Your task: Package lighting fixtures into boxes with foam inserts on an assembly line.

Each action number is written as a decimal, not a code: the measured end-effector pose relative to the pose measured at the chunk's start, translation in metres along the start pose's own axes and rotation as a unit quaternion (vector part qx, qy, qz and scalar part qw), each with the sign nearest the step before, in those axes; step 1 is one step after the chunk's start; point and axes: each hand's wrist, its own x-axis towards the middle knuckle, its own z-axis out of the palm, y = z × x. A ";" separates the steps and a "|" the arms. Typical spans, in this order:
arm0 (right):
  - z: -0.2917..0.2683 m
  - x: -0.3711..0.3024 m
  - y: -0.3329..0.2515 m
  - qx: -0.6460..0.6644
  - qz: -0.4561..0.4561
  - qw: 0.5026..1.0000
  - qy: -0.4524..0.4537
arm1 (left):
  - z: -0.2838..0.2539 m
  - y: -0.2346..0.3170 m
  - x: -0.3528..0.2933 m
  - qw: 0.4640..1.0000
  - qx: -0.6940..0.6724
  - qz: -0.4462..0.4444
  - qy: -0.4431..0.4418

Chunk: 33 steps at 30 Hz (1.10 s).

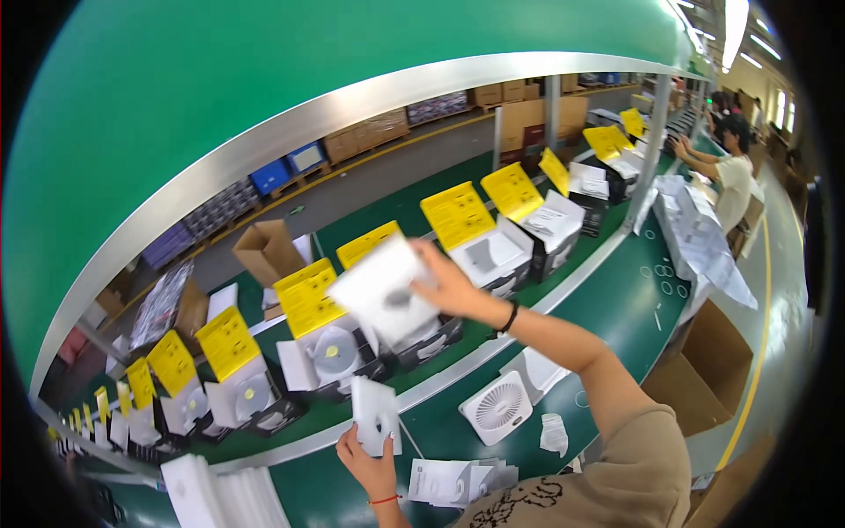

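My right hand is stretched forward, gripping a white foam pad with a hole in it. The pad is smeared by motion and hangs over an open box that it partly hides. Lower down, my left hand holds a second white foam piece, tilted up, also with a hole. Left of the raised pad stands an open box with a yellow lid and a round white part inside. A white square fan lies on the green bench to the right of my left hand.
Printed booklets and stacked white foam lie along the near bench. Open yellow-lidded boxes line the belt behind a metal rail. A large carton stands at right. Farther along, a co-worker reaches over the bench.
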 end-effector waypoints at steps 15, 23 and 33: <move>0.056 0.056 0.062 -0.150 -0.054 0.977 0.142 | -0.041 -0.079 -0.016 0.996 0.001 -0.090 0.017; 0.053 -0.011 0.038 -0.229 0.117 0.966 0.027 | -0.055 -0.116 -0.038 0.965 -0.101 -0.238 -0.046; 0.068 -0.057 0.044 -0.213 0.209 0.954 0.031 | -0.047 -0.115 -0.019 0.993 0.000 -0.094 -0.073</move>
